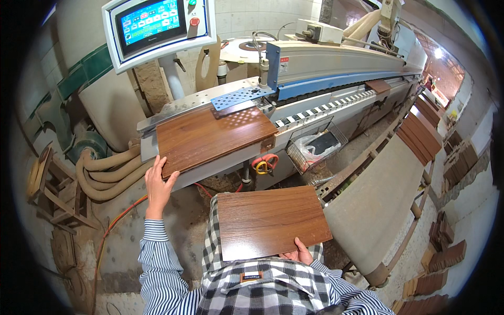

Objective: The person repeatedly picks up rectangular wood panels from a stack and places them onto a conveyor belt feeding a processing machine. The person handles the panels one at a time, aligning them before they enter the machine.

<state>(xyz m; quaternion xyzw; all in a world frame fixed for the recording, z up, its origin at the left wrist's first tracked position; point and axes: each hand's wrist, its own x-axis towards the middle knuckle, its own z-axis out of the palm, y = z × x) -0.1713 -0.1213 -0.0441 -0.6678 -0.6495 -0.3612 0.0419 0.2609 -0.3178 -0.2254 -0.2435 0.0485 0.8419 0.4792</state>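
Observation:
My left hand (159, 185) rests with fingers spread at the near left corner of a brown wood-grain panel (208, 138). That panel lies flat on the infeed table of what looks like an edge banding machine (338, 63), its far edge partly below a blue perforated guard (240, 96). In front of my apron, a second wood-grain panel (271, 220) is gripped by my right hand (297, 252) at its near edge, thumb on top and fingers underneath. Further along the machine's track sits a small brown panel (378, 86).
A control screen (151, 21) stands at upper left. Scissors (264, 163) and a wire basket (317, 145) hang on the machine's side. To the right runs a belt conveyor (378, 201) bearing stacked panels (420, 132). Hoses (114, 177) and a wooden stool (59, 197) are at left.

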